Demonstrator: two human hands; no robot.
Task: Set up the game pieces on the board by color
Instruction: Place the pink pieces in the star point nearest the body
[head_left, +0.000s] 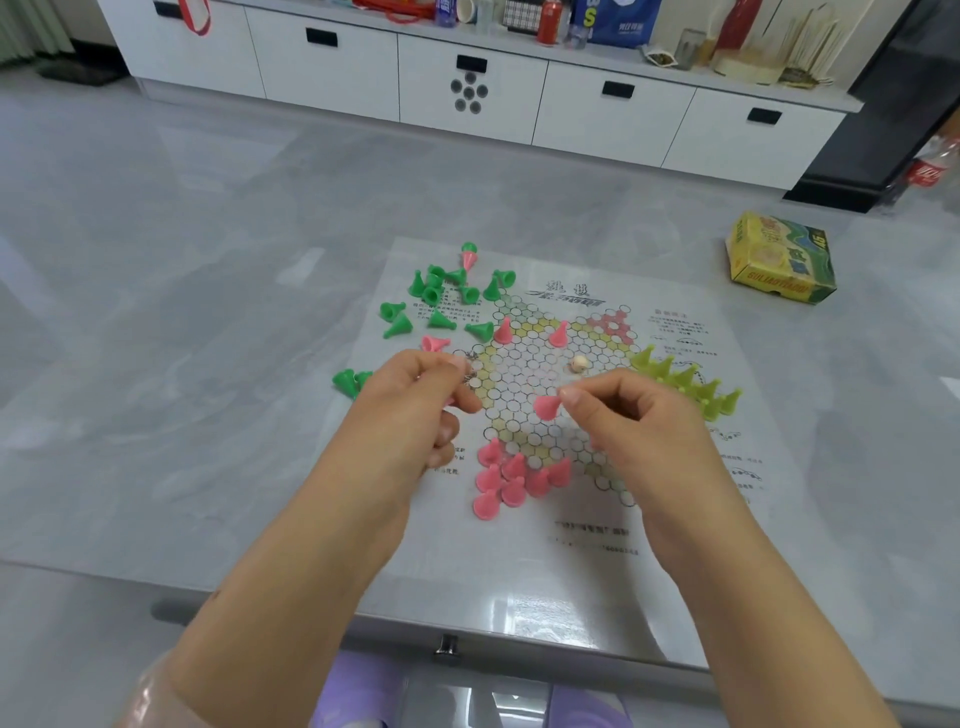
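Right now both hands hover over the paper game board (670, 519), which lies flat on a grey table (156, 364). The right hand (628, 421) pinches a pink cone piece (546, 406) between thumb and forefinger, holding it on its side just above the board's ring of circles, near the middle. The left hand (415, 400) is curled at the board's left edge, fingers bent inward round something; a sliver of pink shows at its fingertips, but what it holds is too hidden to tell for sure.

On the near side of the board, a cluster of pink pieces (506, 478) stands packed together. Two more pink pieces (558, 334) stand upright on the far part of the circles, well apart from that cluster, and another pink one (434, 344) lies tipped over just beyond the left hand. At the right point, yellow-green pieces (685, 382) stand in a tight group. Dark green pieces (441, 296) lie scattered at the far left, some upright and some fallen, partly off the board; two more green ones (349, 381) sit just left of the left hand. A small pale bead (579, 364) rests near the board's centre.

Far to the right on the table lies a yellow and green box (779, 260).
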